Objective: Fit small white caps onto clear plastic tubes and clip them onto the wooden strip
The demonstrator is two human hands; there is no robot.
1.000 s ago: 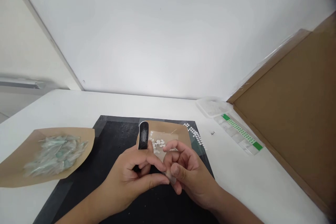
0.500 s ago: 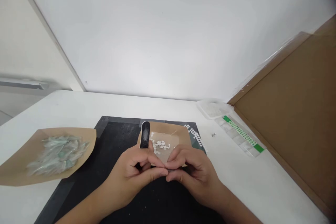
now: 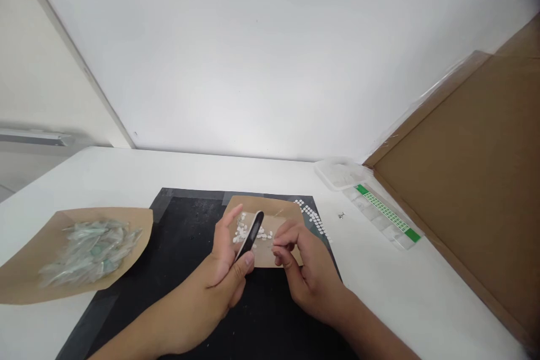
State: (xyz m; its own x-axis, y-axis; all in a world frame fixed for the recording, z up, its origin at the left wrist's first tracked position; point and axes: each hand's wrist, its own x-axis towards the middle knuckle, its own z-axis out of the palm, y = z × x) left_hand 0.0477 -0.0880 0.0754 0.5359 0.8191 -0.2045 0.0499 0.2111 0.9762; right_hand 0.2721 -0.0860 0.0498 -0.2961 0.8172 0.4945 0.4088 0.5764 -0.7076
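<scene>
My left hand (image 3: 228, 278) grips a black nail file (image 3: 253, 232) with a pale edge and rounded end, tilted up to the right. The thumb presses on its lower part, while a finger sticks up to the left. To the right, my right hand (image 3: 301, 264) has thumb and fingertips pinched together; anything between them is too small to make out. Just beyond both hands lies a brown paper tray (image 3: 270, 261) with several small white oval pieces (image 3: 264, 234) on it, partly covered by the hands.
A black mat (image 3: 185, 247) lies under the hands. On the left, another brown paper tray (image 3: 25, 270) carries a heap of small clear bags (image 3: 93, 250). Rows of white stickers (image 3: 314, 219), tiny metal bits (image 3: 341, 215), a green-striped clear case (image 3: 386, 216) and a cardboard panel (image 3: 464, 180) are right.
My hands have moved apart from their fingertip contact. The nail file has swung from upright behind the left fingers to a rightward slant under the thumb. The right hand remains pinched.
</scene>
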